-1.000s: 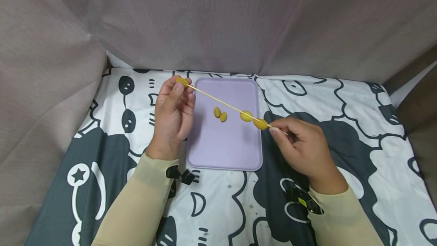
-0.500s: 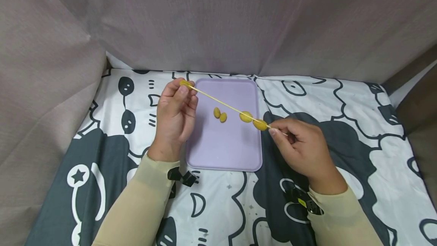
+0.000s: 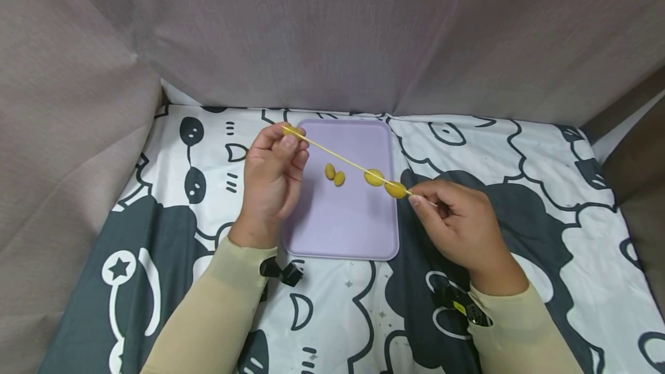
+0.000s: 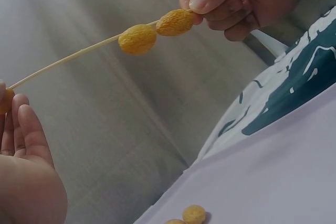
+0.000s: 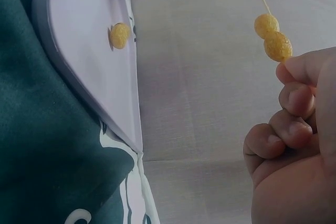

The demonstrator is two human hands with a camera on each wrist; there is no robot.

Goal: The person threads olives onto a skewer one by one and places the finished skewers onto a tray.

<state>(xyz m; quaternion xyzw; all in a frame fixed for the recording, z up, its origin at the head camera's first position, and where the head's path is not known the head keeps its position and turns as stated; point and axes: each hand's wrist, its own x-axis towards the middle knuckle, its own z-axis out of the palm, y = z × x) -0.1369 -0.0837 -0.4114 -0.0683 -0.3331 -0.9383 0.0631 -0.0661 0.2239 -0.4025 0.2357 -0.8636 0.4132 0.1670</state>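
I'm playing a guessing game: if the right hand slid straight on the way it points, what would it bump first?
Probably the nearest yellow fruit on the stick, just ahead of the right hand. It's so close that I can't tell whether they touch.

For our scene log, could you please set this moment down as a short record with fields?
left hand: pinches one yellow oval fruit at one end of the skewer
right hand: pinches the skewer near its other end
threaded fruits: two, beside the right hand
tray: lilac, rectangular, on a printed tablecloth
loose fruits: two, side by side on the tray
unclear: whether the left hand's fruit is pierced
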